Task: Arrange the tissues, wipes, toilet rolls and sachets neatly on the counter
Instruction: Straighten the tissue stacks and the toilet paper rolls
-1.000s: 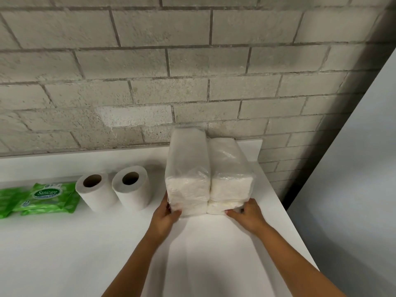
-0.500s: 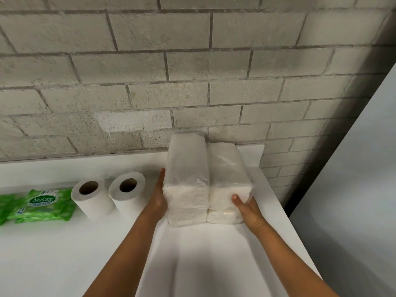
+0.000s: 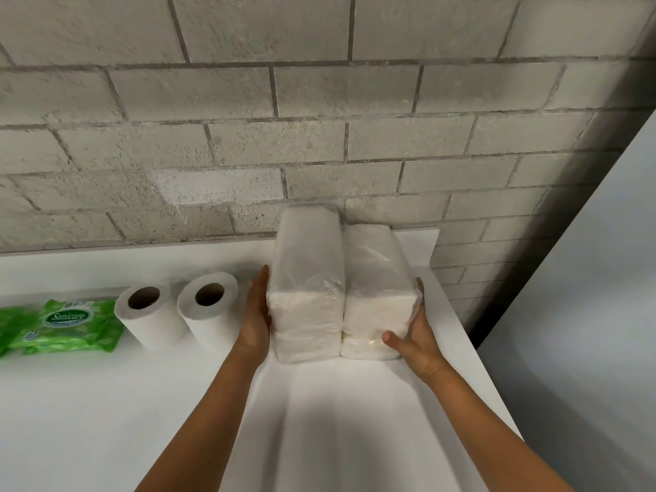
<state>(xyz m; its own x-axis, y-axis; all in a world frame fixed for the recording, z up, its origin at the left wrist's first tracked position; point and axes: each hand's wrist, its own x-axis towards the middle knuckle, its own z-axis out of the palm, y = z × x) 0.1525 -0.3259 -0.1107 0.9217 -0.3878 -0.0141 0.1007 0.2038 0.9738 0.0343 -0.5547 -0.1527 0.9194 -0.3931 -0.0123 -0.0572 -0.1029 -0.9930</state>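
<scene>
Clear-wrapped white tissue packs (image 3: 321,289) stand in two side-by-side stacks on the white counter (image 3: 106,403), against the brick wall at its right end. My left hand (image 3: 256,314) lies flat against the left side of the stacks. My right hand (image 3: 413,335) clasps the right side, thumb on the front face. Two upright toilet rolls (image 3: 149,317) (image 3: 209,310) stand to the left. Green Sanicare wipes packs (image 3: 64,324) lie further left, partly cut off by the frame. No sachets are in view.
A grey brick wall (image 3: 319,136) runs behind the counter. The counter's right edge (image 3: 472,349) drops off just beside my right hand, with a pale grey panel (image 3: 585,314) beyond a dark gap.
Both hands moved from the front bottom of the tissue stacks up to their sides. The stacks now sit slightly closer to the wall and more squarely together.
</scene>
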